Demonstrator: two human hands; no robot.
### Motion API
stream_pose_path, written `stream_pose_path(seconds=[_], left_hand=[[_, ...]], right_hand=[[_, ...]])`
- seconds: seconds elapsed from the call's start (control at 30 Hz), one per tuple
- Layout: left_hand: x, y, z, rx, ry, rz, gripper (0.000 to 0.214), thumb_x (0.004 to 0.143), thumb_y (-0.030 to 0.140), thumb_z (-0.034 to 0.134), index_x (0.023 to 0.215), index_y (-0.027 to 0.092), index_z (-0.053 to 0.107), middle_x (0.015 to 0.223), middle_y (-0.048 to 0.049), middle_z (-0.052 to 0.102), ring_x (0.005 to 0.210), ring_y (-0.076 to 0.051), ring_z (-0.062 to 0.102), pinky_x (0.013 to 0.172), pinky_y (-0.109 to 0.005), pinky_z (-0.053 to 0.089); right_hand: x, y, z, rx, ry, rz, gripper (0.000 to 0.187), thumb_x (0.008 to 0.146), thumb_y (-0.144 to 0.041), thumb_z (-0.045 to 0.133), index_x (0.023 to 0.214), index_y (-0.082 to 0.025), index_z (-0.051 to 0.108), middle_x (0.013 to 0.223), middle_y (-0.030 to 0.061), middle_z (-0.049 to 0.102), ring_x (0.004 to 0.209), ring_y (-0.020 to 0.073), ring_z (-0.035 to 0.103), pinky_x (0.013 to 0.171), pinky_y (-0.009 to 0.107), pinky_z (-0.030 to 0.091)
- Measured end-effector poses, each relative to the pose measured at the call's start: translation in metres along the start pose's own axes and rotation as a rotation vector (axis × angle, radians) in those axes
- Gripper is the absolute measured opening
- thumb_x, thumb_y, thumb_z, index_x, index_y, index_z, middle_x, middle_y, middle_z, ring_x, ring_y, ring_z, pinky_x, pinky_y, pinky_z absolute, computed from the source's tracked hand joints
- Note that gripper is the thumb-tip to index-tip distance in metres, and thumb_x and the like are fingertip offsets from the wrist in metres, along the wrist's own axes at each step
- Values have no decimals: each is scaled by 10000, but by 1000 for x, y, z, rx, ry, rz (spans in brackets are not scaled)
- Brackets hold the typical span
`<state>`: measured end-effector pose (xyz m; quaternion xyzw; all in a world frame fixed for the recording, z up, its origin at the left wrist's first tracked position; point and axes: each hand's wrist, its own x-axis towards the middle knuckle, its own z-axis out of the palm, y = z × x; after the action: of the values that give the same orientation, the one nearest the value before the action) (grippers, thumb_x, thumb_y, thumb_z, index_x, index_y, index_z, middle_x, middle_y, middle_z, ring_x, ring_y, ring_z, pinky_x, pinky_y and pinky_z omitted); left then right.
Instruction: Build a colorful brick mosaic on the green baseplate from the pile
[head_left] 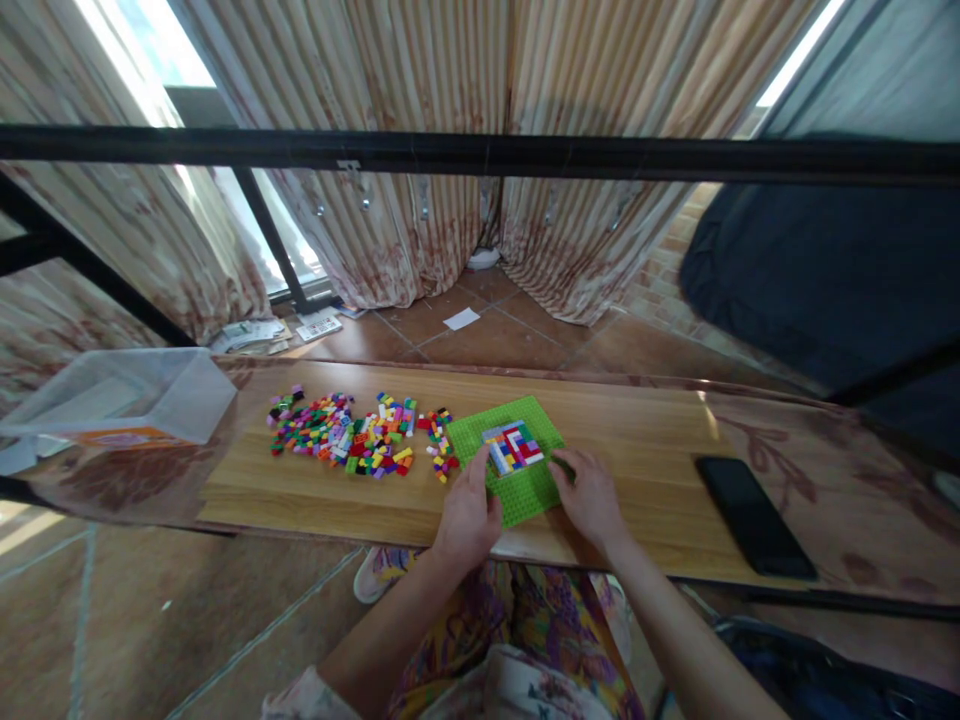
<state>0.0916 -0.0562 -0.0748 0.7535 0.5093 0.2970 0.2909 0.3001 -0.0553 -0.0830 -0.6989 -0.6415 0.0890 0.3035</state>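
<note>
A green studded baseplate point(526, 500) lies turned at an angle on the wooden board in front of me. On it sits a flat block of toy bricks point(514, 448) in red, white, blue and yellow, edged partly in grey. My left hand point(471, 512) rests over the plate's lower left edge, thumb and forefinger apart, the forefinger close to the brick block. At the right edge, my right hand point(589, 497) has its fingers bent and slightly parted, with the tips touching or just above the plate. No loose brick is visible in either hand.
Left of the plate, many loose colored bricks point(319, 428) lie in piles on the wooden board point(315, 508). A clear plastic bin point(180, 395) stands at the far left. A black phone point(752, 515) lies at right. A dark metal bar point(450, 152) crosses in front of the curtains.
</note>
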Motion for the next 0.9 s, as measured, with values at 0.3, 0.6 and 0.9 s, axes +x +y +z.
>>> stream_pose_path(seconds=[0.3, 0.6, 0.9], left_hand=[[23, -10, -7, -172, -39, 16, 717, 730, 28, 467, 1424, 163, 347, 1324, -129, 574, 1193, -205, 569, 1036, -441, 464], [-25, -47, -47, -91, 259, -69, 367, 872, 229, 478, 1227, 177, 555, 1178, -109, 651, 1055, -195, 634, 948, -388, 519], [-44, -91, -128, 421, 646, -373, 446, 860, 276, 488, 1284, 140, 512, 1239, -150, 589, 1206, -283, 523, 1044, -473, 415]], right_hand=[[-47, -3, 12, -65, 147, -61, 313, 912, -315, 466, 1084, -183, 692, 1188, 144, 604, 1102, 279, 514, 933, 464, 451], [-56, -10, 7, -176, 124, -70, 311, 925, -308, 454, 1082, -175, 687, 1186, 146, 607, 1078, 282, 513, 918, 453, 442], [-55, -67, 8, -73, 60, -227, 252, 926, -234, 475, 1062, -227, 687, 1176, 81, 644, 1054, 246, 542, 915, 414, 413]])
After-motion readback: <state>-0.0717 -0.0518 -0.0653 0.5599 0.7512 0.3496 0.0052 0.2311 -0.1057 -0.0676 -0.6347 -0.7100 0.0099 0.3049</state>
